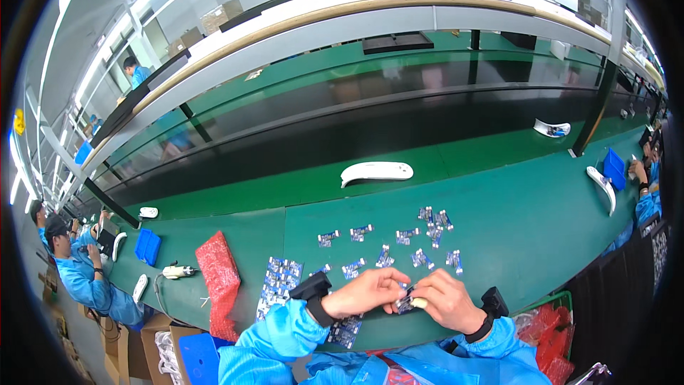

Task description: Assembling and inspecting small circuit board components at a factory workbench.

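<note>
Near the front edge of the green bench, my left hand (pixel 365 293) and my right hand (pixel 450 302) come together, fingers pinched on a small dark-blue circuit board (pixel 405 304). A pale bit shows beneath my right fingers; what it is I cannot make out. Ahead of my hands lie several loose small circuit boards, one of them a blue board (pixel 407 236) with white connectors. A panel of joined circuit boards (pixel 280 282) rests left of my left hand. More boards (pixel 345 331) lie under my left wrist, partly covered by it.
Beyond the boards sits a white curved shell (pixel 377 172). Red bubble wrap (pixel 218 278), an electric screwdriver (pixel 178 271) and a blue bin (pixel 148 247) are on the left. Co-workers (pixel 92 278) work at both sides. A shelf (pixel 342 27) spans above the dark conveyor (pixel 342 110).
</note>
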Demonstrator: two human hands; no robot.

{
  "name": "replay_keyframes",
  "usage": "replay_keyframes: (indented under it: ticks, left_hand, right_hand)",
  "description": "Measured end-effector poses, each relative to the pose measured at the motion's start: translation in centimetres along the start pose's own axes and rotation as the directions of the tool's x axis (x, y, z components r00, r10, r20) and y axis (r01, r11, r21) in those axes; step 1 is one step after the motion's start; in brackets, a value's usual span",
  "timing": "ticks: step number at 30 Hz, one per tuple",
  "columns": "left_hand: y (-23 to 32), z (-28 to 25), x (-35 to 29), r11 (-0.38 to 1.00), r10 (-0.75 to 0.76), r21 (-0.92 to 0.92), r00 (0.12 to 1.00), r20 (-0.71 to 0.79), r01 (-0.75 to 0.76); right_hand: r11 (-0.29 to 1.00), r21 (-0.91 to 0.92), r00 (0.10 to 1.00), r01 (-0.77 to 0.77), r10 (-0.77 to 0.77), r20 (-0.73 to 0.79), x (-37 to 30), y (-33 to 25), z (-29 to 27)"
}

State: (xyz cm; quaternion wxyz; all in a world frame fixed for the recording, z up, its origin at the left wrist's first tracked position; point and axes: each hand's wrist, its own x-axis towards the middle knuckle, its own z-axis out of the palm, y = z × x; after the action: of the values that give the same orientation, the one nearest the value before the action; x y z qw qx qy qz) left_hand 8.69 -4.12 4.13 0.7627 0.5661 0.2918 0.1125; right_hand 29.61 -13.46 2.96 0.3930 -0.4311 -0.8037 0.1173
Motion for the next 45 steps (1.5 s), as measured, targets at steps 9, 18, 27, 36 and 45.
replay_keyframes:
  ticks: [9, 18, 27, 36, 45]
  left_hand:
    - [2.3, -15.9, 17.0, 0.554, -0.28, -0.812, 0.878, -0.389, -0.183]
    - [3.1, -12.8, 18.6, 0.673, 0.008, -0.609, 0.827, -0.562, -0.42]
    - [2.7, 0.6, 0.6, 0.85, 0.147, -0.398, 0.88, -0.452, -0.346]
    - [-4.4, 5.6, -7.3, 0.712, 0.144, -0.539, 0.845, -0.515, -0.449]
    - [-6.6, 6.8, -8.5, 0.628, 0.14, -0.663, 0.896, -0.421, -0.409]
  right_hand:
    - [0.925, 0.251, 0.884, -0.285, 0.355, -0.304, -1.1, 5.7, -2.0]
    - [0.907, 0.302, 0.86, -0.294, 0.389, -0.331, -1.6, 5.0, -2.3]
    - [0.856, 0.51, 0.937, -0.081, 0.239, -0.253, 0.6, 1.2, -1.1]
    - [0.913, 0.334, 0.969, -0.233, 0.246, 0.006, -2.3, -2.7, 0.4]
    - [0.995, 0.053, 0.982, -0.085, 0.092, -0.164, -1.5, -6.6, 1.5]
